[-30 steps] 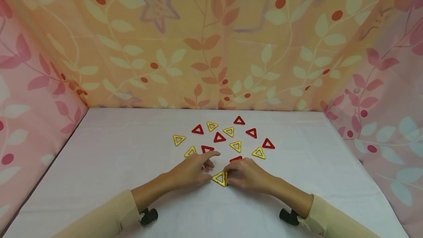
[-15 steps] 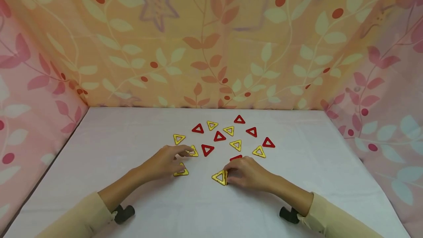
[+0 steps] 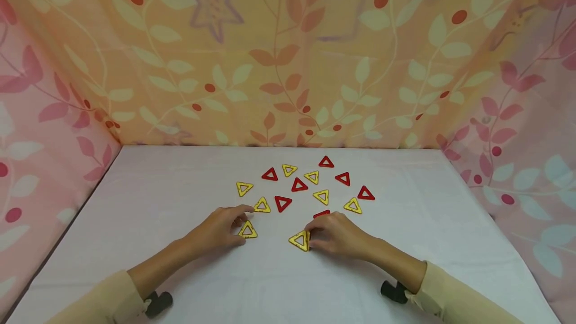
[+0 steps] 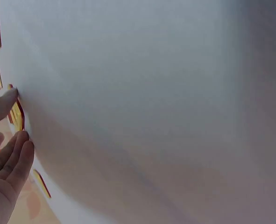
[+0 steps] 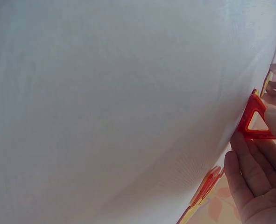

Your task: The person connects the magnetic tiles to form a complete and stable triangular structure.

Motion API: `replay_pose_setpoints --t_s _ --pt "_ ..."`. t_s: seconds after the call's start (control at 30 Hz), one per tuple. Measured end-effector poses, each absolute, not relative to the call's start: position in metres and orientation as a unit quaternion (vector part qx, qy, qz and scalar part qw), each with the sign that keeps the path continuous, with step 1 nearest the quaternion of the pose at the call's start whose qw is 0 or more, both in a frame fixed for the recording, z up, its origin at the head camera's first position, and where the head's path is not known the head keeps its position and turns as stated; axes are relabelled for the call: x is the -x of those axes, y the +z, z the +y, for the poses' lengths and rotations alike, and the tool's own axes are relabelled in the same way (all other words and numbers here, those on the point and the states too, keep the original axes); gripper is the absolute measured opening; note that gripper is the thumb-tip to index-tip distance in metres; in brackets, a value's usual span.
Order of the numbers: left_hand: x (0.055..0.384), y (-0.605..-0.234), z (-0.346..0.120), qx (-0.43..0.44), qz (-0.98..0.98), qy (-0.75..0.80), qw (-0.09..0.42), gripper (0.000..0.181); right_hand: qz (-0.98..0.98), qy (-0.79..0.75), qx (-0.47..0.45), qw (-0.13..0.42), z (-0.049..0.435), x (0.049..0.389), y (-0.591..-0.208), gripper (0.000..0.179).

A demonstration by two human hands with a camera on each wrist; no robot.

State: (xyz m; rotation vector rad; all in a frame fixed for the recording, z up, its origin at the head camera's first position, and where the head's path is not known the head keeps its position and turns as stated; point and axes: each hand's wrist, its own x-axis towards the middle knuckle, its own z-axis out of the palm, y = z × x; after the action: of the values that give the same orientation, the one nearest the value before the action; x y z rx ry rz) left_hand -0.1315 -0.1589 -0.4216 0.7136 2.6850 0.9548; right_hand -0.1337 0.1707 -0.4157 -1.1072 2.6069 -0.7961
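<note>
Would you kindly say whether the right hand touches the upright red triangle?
Touching: the right wrist view shows the right hand gripping the red triangle between thumb and fingers.

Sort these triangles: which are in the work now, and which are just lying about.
In the work:
upright triangle, pinched by the right hand
flat yellow triangle, apparently against it
front-left yellow triangle, touched by the left hand

Lying about, perhaps spare pieces for later:
six other yellow triangles
seven red triangles, one partly hidden by the right hand
</note>
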Motion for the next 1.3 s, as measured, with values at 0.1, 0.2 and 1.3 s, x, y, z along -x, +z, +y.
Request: replay_pose_setpoints --t_s 0.1,0.2,1.3 --pt "0.131 -0.424 -0.157 -0.263 0.903 0.328 0.092 0.060 0.880 -0.270 0.377 0.097 0.171 0.133 -0.416 0.031" --pt "0.131 -0.425 -0.155 -0.275 0.899 0.328 0.087 0.059 0.880 -0.271 0.378 0.097 0.171 0.133 -0.416 0.031" --pt "0.113 -0.429 -0.122 -0.319 0.862 0.369 0.134 0.053 0.882 -0.275 0.369 0.097 0.171 0.132 -0.419 0.030"
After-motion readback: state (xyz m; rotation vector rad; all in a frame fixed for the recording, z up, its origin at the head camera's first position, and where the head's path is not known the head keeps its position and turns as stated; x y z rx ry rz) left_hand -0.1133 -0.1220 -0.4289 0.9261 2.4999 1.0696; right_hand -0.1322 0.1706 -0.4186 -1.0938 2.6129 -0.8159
